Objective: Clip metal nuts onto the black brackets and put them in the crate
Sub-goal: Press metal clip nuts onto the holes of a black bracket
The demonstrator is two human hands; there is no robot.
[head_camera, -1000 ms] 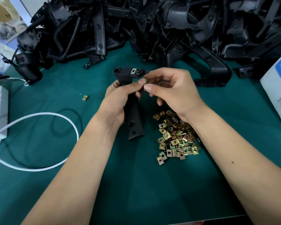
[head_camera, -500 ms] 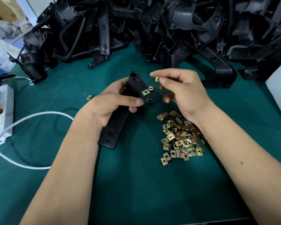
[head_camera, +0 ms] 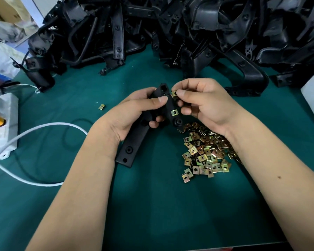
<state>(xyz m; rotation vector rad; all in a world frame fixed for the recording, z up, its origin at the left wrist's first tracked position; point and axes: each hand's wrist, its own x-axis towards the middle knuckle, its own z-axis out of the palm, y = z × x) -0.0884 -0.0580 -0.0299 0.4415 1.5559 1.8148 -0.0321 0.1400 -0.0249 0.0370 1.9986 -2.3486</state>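
My left hand grips bracket w/ one nut clipped on; right hand pinches 2nd nut at far end. Crate unseen; big bracket heap left.

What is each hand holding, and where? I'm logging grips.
Left hand grips the black bracket around its middle; right hand pinches a metal nut by its edges.

The black bracket is a long flat plastic arm with holes near its lower end, tilted up off the green mat, head end at top. One brass-colored clip nut already sits on its head; another nut is right at the top edge. Loose nuts pile just right of it, one stray nut off left. Heap of brackets behind.
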